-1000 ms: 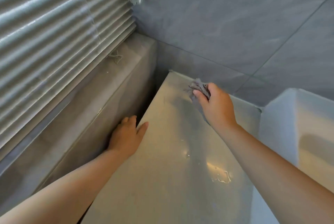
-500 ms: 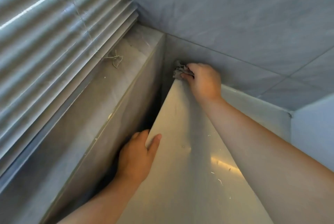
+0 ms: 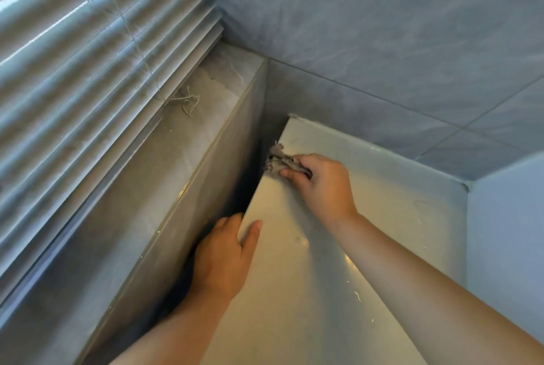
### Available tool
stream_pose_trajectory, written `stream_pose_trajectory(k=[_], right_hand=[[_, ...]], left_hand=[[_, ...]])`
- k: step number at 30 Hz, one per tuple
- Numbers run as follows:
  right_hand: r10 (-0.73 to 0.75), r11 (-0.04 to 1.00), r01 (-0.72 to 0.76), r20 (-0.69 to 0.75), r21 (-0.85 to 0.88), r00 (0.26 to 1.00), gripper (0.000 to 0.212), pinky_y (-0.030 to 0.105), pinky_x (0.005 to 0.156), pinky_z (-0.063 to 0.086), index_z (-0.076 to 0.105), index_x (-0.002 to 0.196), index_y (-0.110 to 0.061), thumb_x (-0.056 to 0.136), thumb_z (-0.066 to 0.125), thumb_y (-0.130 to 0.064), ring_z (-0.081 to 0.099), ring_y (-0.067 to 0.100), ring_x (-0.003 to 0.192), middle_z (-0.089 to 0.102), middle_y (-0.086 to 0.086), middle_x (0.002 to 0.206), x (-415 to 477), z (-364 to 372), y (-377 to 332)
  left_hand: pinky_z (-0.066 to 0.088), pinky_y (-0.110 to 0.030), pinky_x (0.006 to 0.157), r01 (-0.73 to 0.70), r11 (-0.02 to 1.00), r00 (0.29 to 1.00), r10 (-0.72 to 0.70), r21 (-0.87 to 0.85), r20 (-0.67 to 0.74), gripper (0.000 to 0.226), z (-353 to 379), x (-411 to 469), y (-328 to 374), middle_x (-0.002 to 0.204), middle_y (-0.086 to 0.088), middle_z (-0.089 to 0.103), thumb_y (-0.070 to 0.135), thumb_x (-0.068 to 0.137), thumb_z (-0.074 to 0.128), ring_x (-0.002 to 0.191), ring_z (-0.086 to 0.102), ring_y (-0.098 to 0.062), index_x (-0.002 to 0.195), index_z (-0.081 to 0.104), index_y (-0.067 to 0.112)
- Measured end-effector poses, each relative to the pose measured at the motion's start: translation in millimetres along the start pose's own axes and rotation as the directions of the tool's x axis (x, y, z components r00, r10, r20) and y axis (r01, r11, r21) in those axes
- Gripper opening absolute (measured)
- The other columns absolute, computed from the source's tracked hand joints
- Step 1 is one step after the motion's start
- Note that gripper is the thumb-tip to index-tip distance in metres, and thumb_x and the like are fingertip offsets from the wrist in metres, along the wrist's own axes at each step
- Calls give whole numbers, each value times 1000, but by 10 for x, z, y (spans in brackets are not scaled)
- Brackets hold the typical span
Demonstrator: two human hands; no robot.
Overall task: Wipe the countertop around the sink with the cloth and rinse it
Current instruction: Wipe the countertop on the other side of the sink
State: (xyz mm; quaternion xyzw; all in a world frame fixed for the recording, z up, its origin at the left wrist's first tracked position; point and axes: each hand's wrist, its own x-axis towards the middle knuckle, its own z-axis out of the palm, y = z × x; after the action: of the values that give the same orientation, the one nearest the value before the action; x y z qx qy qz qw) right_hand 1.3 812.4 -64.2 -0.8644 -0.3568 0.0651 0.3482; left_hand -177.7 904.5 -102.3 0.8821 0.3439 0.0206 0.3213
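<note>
Head view: right hand (image 3: pixel 323 185) grips cloth (image 3: pixel 276 160) at countertop (image 3: pixel 294 300) edge; left hand (image 3: pixel 220 258) clasps edge.

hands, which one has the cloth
The right hand, gripping the grey cloth at the edge of the countertop; the left hand only rests on that edge, thumb on top.

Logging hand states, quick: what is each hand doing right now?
Left hand: grips the edge of the glossy white countertop, thumb on top.
Right hand: holds the crumpled grey cloth against the countertop's left edge.
</note>
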Motion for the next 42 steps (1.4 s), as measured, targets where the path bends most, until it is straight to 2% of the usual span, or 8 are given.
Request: stream_pose_trajectory(k=[3, 9, 15, 19, 26, 34, 38, 42], right_hand=[[115, 989, -126, 135, 75, 984, 18, 34, 61, 45, 71, 76, -18, 82, 69, -36, 58, 15, 65, 65, -3, 67, -141, -115, -64], [17, 991, -45, -206, -129, 978, 20, 32, 61, 46, 73, 91, -18, 81, 67, -33, 62, 22, 77, 68, 1, 81, 145, -503, 213], [34, 942, -104, -217, -318, 975, 29, 35, 69, 44, 68, 112, -12, 85, 65, -24, 60, 35, 93, 68, 12, 99, 370, -434, 658], [109, 959, -175, -282, -221, 953, 25, 32, 64, 41, 70, 105, -15, 84, 65, -29, 61, 29, 90, 68, 7, 95, 340, -360, 662], [68, 991, -95, -259, -92, 964, 16, 23, 59, 29, 73, 95, -16, 83, 68, -24, 59, 20, 78, 66, 2, 84, 94, -317, 565], [71, 997, -75, -223, -7, 972, 21, 7, 60, 33, 73, 97, -22, 82, 62, -30, 54, 7, 73, 61, -10, 81, -317, -210, 387], [114, 992, -105, -141, 71, 983, 18, 26, 62, 45, 73, 95, -21, 80, 64, -27, 58, 13, 74, 63, -7, 79, -475, -255, 271], [35, 999, -33, -273, 12, 961, 13, 25, 64, 42, 73, 92, -16, 80, 68, -19, 57, 12, 75, 64, -3, 79, -393, -537, 300]], left_hand=[[48, -33, 74, 7, 1000, 1000, -7, -2, 4, 66, 3, 5, 5, 99, 3, 62, 73, 83, 17, 89, 59, -20, 100, 61, 26], [49, -34, 73, 7, 1000, 1000, -6, 22, -12, 68, 24, 9, -7, 97, 0, 63, 72, 84, 17, 87, 60, -23, 99, 61, 22], [47, -30, 70, -10, 1000, 1000, 10, 14, -26, 65, 23, 6, -7, 97, 0, 64, 69, 86, 20, 86, 60, -22, 99, 62, 22], [48, -32, 70, -8, 999, 999, 10, 33, -34, 69, 31, 10, -10, 95, -1, 64, 70, 81, 15, 85, 60, -23, 98, 62, 21], [48, -32, 69, -4, 999, 999, 6, 48, -44, 68, 35, 10, -20, 93, -2, 64, 69, 81, 16, 84, 60, -24, 96, 62, 21], [45, -30, 70, -5, 999, 1000, 6, 36, -27, 60, 9, 6, 10, 94, -2, 63, 64, 83, 23, 86, 59, -24, 94, 61, 20], [45, -31, 71, -8, 999, 1000, 9, 38, -28, 57, 9, 3, 18, 95, -3, 64, 62, 85, 25, 87, 59, -25, 96, 62, 20], [46, -31, 72, -8, 999, 999, 9, 35, -33, 64, 13, 0, 10, 96, -1, 64, 66, 82, 21, 87, 60, -23, 98, 63, 20]])
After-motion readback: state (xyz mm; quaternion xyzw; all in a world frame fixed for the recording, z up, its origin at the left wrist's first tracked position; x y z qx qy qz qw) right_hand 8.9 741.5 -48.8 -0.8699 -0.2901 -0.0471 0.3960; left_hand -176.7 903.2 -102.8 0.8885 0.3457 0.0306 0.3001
